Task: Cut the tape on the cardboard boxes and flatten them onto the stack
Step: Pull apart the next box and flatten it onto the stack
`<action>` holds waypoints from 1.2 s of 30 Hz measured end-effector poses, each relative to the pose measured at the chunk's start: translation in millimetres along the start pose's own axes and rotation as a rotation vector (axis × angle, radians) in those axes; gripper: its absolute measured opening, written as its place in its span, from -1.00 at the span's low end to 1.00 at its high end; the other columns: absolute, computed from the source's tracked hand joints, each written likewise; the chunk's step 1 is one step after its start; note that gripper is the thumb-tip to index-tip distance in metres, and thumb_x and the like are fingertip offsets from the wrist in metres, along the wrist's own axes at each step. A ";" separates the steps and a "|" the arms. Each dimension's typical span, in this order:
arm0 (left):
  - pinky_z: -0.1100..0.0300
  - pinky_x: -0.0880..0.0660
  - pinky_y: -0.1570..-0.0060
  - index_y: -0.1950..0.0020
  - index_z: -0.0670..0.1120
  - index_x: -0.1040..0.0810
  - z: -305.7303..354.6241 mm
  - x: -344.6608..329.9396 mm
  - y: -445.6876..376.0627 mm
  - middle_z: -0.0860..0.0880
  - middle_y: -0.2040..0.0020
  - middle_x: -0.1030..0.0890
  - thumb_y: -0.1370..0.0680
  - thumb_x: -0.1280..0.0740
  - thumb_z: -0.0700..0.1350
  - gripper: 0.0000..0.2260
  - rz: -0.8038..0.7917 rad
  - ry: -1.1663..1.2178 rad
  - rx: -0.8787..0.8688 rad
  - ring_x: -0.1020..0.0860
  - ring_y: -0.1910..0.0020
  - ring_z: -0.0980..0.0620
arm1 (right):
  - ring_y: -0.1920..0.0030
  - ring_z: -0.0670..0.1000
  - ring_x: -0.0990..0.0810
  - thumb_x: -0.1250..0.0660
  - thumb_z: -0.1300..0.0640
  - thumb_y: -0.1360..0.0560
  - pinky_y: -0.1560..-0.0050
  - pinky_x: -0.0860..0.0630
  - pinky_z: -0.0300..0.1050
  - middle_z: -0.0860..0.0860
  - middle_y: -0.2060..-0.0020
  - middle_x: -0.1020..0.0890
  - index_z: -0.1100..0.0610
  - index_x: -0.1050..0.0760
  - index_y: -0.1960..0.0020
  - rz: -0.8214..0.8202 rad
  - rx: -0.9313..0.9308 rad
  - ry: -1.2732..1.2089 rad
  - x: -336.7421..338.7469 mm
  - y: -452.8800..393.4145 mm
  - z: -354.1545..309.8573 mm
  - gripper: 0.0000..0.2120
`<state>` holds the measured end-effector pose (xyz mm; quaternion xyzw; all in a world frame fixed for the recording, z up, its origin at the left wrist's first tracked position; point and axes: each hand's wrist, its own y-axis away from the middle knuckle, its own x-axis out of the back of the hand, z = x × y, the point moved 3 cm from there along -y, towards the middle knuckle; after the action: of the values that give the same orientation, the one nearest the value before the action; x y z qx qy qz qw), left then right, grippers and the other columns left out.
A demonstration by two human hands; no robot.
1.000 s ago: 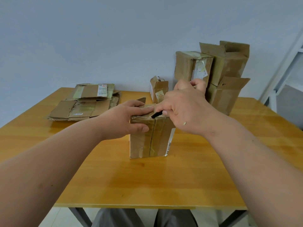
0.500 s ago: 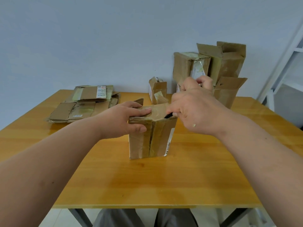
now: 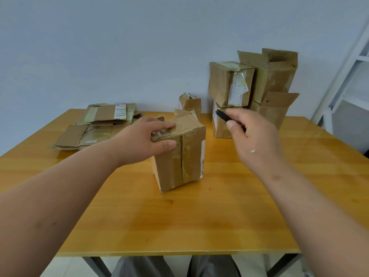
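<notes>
Box [image 3: 179, 154] sits upright mid-tabletop [image 3: 179, 220], taped seam facing me, w/ what looks like a dark slit running down it. Left hand [image 3: 143, 139] grips the box's top near-left corner, thumb on the front face, fingers over the crumpled top tape. Right hand [image 3: 253, 140] is off the box, up and to its right, fingers curled round a small black cutter [image 3: 223, 116], tip aimed left toward the box top; blade itself too small to make out. My read: top tape is the step in hand. To do it well I'd keep the left fingers clear of the cut line, run the tip shallow along the flap seam, pull away from the holding hand, brace the box so it doesn't tip. Flat stack [image 3: 93, 128] lies left of the box at the far tabletop edge, path to it looks open. Small opened box [image 3: 190, 105] just behind the box; pile of unflattened boxes [image 3: 253, 86] behind-right, near the cutter's swing, so watch the elbow there.
</notes>
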<state>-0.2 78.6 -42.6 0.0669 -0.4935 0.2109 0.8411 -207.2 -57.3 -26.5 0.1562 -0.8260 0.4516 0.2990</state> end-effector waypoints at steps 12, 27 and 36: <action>-0.17 0.17 -0.48 -0.54 0.16 -0.02 18.4 -14.6 -10.5 0.16 -0.59 0.05 -0.42 0.08 0.47 -0.25 -0.006 -0.613 -0.077 0.12 -0.56 0.01 | 0.44 -0.05 -0.44 -0.15 0.07 -0.66 0.48 -0.30 -0.08 -0.08 0.41 -0.47 0.03 -0.41 -0.11 -0.078 -0.079 -0.302 -76.9 45.9 -15.4 -0.91; -0.07 0.12 -0.51 -0.53 0.29 0.04 8.2 -7.4 -17.8 0.17 -0.58 0.08 -0.42 -0.01 0.41 -0.31 -0.167 -0.442 -0.124 0.03 -0.56 0.03 | 0.39 -0.01 -0.48 -0.17 0.12 -0.65 0.45 -0.36 -0.07 -0.03 0.35 -0.52 0.09 -0.42 0.03 -0.037 -0.095 -0.318 -100.6 37.2 -18.4 -0.89; -0.02 -0.07 -0.50 -0.53 0.29 -0.03 6.1 -9.0 -20.1 0.21 -0.57 0.05 -0.39 -0.07 0.42 -0.27 -0.150 -0.307 -0.134 -0.02 -0.55 0.04 | 0.40 -0.08 -0.43 -0.13 0.07 -0.66 0.46 -0.29 -0.19 -0.08 0.37 -0.46 0.02 -0.34 0.03 -0.348 -0.151 -0.015 -120.5 70.8 3.3 -0.90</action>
<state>-0.5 55.9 -45.4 0.0785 -0.6227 0.1014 0.7719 -152.6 -23.1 -150.6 0.2772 -0.8202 0.3287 0.3774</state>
